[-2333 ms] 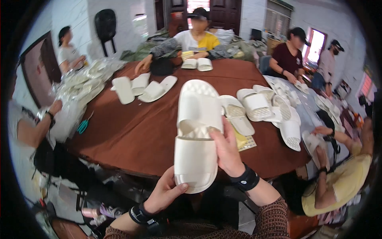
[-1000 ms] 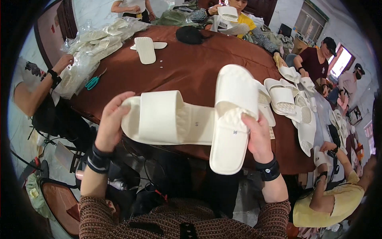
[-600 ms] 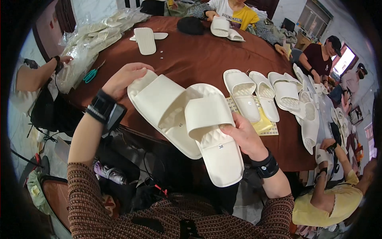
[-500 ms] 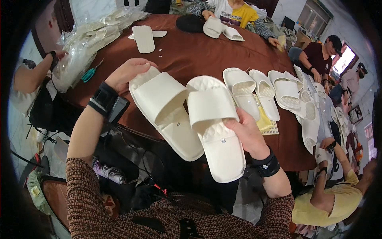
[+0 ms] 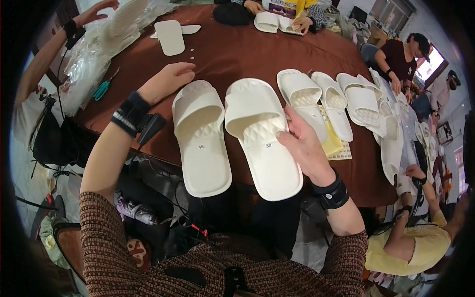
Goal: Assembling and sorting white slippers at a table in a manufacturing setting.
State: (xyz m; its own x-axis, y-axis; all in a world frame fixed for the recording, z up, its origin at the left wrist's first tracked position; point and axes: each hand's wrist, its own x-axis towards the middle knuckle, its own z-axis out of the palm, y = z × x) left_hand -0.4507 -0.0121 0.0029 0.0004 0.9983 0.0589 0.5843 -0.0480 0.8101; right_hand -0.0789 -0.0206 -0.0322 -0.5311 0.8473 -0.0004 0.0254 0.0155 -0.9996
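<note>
Two white slide slippers face away from me side by side at the near edge of the table. My right hand [image 5: 308, 143] grips the right slipper [image 5: 269, 166] by its outer side, thumb on the insole. The left slipper [image 5: 205, 166] lies with its heel end out over the edge. Just beyond its toe is my left hand [image 5: 167, 85], fingers loosely stretched and holding nothing; a narrow gap seems to part it from the slipper. To the right, another white slipper [image 5: 299, 94] rests partly on a yellow sheet [image 5: 334, 143].
More white slippers [image 5: 358, 101] line the brown-covered table [image 5: 232, 54] on the right. Teal scissors [image 5: 104, 88], a plastic-wrapped pile [image 5: 84, 64] and a pair of pale soles [image 5: 169, 38] lie left. Co-workers sit around; one person's hand [image 5: 302, 22] touches slippers across the table.
My left hand has let go of the left slipper. Both slippers have straightened and moved up slightly. At far left, a co-worker's arm has risen, and a pale sole shows above the pile.
</note>
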